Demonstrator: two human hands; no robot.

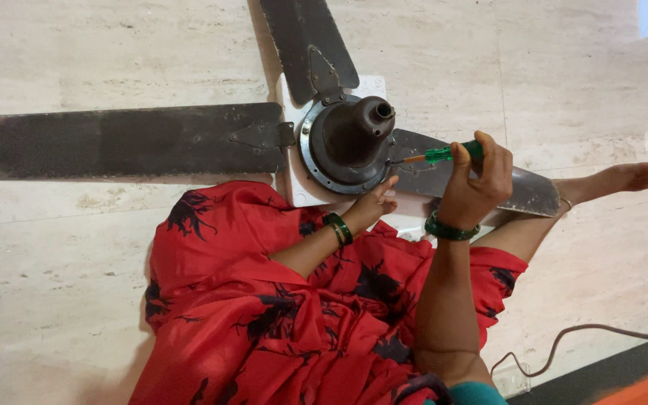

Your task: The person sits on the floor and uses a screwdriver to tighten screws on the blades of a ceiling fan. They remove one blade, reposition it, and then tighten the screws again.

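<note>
Right hand (478, 184) grip pinches a green screwdriver (444, 154), tip at the fan motor (348, 142); left hand (376, 204) grip spread, touching its rim.

the top fan blade (305, 37) is cut off by the upper edge, and the right blade (519, 191) is partly hidden behind the right hand (474, 184). most of the screwdriver (433, 156) handle is covered by that hand's fingers, and what its tip meets cannot be made out. the cable (564, 341) is cut off at the right edge.
</note>
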